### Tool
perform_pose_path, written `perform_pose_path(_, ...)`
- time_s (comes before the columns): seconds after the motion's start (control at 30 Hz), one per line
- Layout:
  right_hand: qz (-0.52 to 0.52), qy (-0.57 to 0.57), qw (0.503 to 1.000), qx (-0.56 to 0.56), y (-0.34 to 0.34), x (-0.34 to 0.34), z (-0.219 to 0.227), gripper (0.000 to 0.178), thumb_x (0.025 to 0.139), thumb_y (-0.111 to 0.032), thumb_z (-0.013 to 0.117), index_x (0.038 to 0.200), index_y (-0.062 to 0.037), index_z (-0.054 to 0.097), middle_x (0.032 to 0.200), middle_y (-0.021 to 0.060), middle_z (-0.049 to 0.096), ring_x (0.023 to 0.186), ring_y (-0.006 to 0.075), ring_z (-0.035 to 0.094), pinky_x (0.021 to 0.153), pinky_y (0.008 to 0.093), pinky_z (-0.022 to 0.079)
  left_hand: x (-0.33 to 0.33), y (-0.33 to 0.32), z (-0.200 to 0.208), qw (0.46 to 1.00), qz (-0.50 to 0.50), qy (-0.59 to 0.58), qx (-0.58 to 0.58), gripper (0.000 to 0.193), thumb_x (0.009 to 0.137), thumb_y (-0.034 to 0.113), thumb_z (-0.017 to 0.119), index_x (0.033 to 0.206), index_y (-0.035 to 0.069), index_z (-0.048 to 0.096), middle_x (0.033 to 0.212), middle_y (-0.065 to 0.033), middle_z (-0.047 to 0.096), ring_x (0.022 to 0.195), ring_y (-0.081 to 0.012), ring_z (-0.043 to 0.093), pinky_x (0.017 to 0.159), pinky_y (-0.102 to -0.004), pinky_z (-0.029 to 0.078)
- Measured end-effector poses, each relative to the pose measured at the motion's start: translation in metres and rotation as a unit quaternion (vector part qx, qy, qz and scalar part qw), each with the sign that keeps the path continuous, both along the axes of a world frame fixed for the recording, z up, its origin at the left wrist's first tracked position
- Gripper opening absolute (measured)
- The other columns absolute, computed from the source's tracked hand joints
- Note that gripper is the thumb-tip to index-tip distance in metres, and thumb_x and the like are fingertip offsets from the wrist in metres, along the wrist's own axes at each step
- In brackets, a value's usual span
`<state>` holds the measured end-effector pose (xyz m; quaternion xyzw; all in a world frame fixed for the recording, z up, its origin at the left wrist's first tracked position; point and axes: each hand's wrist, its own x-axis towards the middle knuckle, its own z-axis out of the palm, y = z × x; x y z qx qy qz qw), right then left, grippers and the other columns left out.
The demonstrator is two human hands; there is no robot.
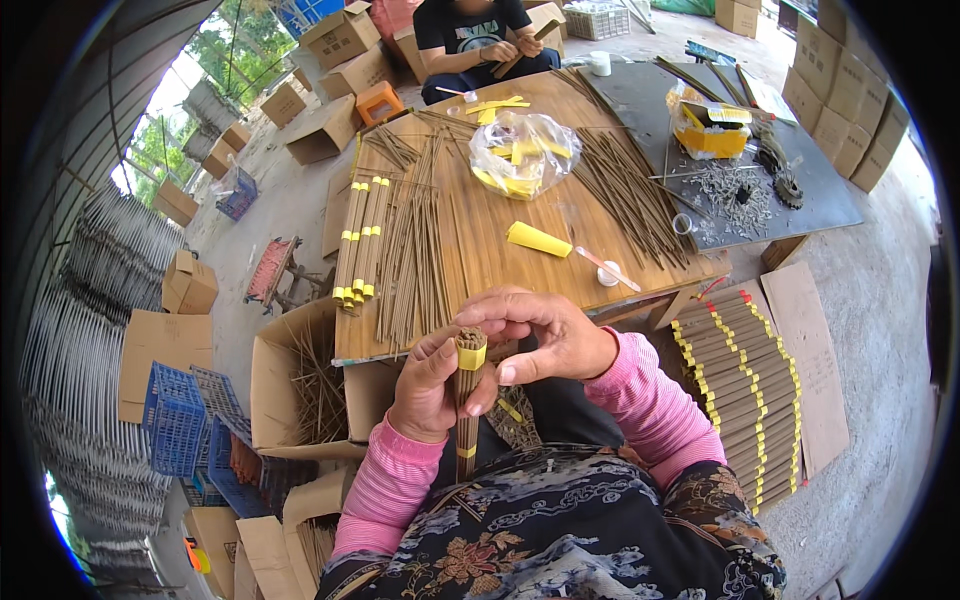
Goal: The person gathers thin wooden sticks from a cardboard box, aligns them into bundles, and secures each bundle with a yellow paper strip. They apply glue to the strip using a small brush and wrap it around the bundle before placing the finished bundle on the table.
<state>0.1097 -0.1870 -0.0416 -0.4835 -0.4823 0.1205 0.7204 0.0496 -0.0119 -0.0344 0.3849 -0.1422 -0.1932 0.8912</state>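
Observation:
Upright in front of my lap stands a bundle of brown incense sticks [467, 400], with a yellow paper band [471, 356] around its top end and another lower down. My left hand [428, 388] is wrapped around the bundle just below the top. My right hand [548, 335] arches over the bundle's upper end, its fingers bent near the tips of the sticks and its thumb apart from them. Whether those fingertips touch the bundle or my left hand is hard to make out. Beyond my hands, a rolled yellow paper strip [538, 239] lies on the wooden table [470, 262].
Loose sticks [412, 250] and banded bundles [360, 240] cover the table's left side. A plastic bag of yellow strips [525, 155] and a small white pot [608, 273] sit there too. Banded bundles [745, 400] lie at right. Opposite, a person [480, 40] handles sticks. A carton [290, 390] stands left.

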Motion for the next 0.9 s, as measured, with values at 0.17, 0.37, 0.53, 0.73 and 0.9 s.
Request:
perform_pose_path(0.17, 0.014, -0.006, 1.0, 0.01, 0.007, 0.003, -0.002, 0.033, 0.077, -0.01, 0.066, 0.107, 0.0013, 0.059, 0.109, 0.0133, 0.052, 0.099, 0.0205, 0.052, 0.085, 0.0311, 0.041, -0.004, 0.001, -0.003, 0.999, -0.033, -0.005, -0.018, 0.046, 0.088, 0.029, 0.05, 0.122, -0.002, 0.044, 0.072, -0.011, 0.055, 0.046, -0.0173, 0.051, 0.041, -0.0263, 0.04)
perform_pose_path(0.37, 0.029, -0.035, 0.999, 0.009, 0.007, 0.012, -0.005, 0.035, 0.081, -0.01, 0.063, 0.114, -0.0023, 0.055, 0.109, 0.01, 0.054, 0.102, 0.0176, 0.051, 0.087, 0.0279, 0.041, -0.003, 0.004, -0.003, 0.999, -0.033, -0.02, -0.015, 0.045, 0.089, 0.029, 0.048, 0.123, -0.001, 0.044, 0.068, -0.0099, 0.055, 0.045, -0.0176, 0.05, 0.041, -0.0262, 0.039)
perform_pose_path(0.53, 0.063, 0.187, 0.977, 0.074, 0.005, 0.009, -0.01, 0.042, 0.085, -0.012, 0.058, 0.124, -0.0022, 0.046, 0.116, 0.0075, 0.054, 0.107, 0.0127, 0.049, 0.09, 0.0263, 0.04, 0.009, 0.016, 0.018, 0.99, 0.028, -0.126, 0.064, 0.053, 0.089, 0.034, 0.044, 0.119, -0.01, 0.041, 0.121, -0.0278, 0.043, 0.045, -0.0117, 0.045, 0.041, -0.0238, 0.038)
perform_pose_path(0.73, -0.341, -0.216, 0.903, -0.148, 0.01, 0.02, -0.032, 0.048, 0.076, -0.013, 0.067, 0.119, 0.0001, 0.049, 0.112, 0.0155, 0.054, 0.104, 0.0286, 0.051, 0.089, 0.0353, 0.041, 0.029, 0.056, 0.062, 0.96, 0.224, -0.157, -0.061, 0.034, 0.093, 0.03, 0.039, 0.103, -0.001, 0.049, 0.119, -0.022, 0.045, 0.061, -0.0125, 0.049, 0.051, -0.023, 0.042)
perform_pose_path(0.9, -0.318, -0.266, 0.91, -0.017, 0.035, -0.007, -0.033, 0.084, 0.07, -0.028, 0.073, 0.132, 0.0018, 0.025, 0.129, 0.0232, 0.037, 0.121, 0.0369, 0.035, 0.1, 0.0438, 0.029, 0.047, 0.077, 0.041, 0.932, 0.277, -0.023, -0.234, 0.035, 0.093, 0.026, 0.041, 0.092, -0.007, 0.052, 0.109, -0.0251, 0.051, 0.084, -0.0265, 0.054, 0.078, -0.0348, 0.049)
